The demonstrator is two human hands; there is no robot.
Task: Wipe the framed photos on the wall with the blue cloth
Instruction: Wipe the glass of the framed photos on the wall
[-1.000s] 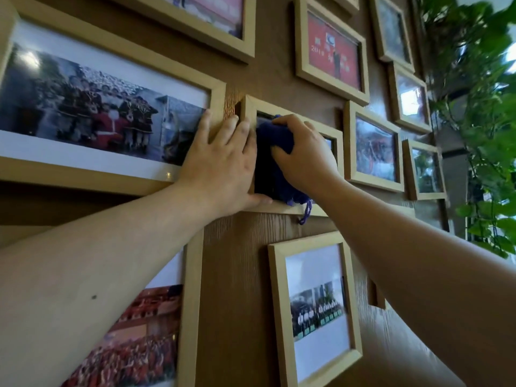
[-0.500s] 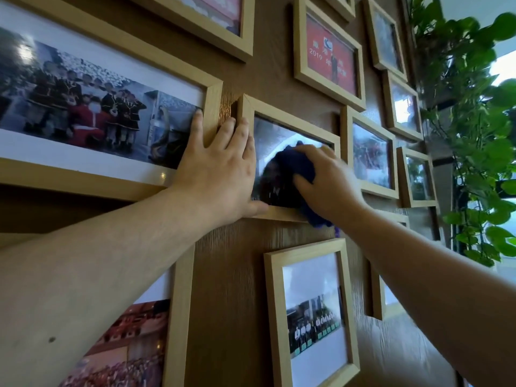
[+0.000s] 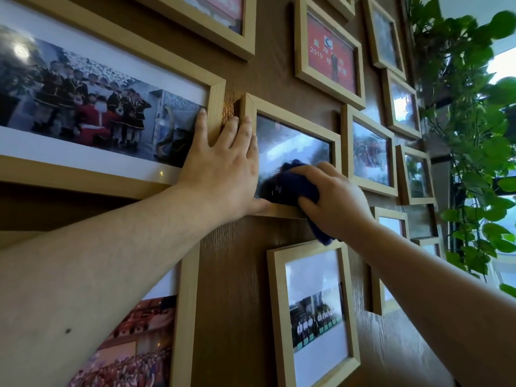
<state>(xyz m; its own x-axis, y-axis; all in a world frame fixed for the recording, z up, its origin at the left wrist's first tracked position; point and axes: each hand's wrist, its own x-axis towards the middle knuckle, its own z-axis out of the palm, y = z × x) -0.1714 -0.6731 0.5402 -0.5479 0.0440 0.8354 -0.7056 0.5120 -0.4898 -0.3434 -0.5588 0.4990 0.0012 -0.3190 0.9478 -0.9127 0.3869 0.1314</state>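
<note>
Blue cloth (image 3: 296, 188) is being gripped, bunched, by the right hand (image 3: 335, 202) and pressed on the lower right of the small framed photo (image 3: 293, 141), one corner hanging below the frame. That frame's left edge is being braced by the left hand (image 3: 223, 169), flat, fingers spread. "2019" is being read on the red photo (image 3: 331, 60) above right

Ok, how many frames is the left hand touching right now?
2. The left hand spans the large frame on the left, fingers over its right end, and the small frame being wiped, thumb on its bottom rail. Contact beneath the palm is hidden.
</note>
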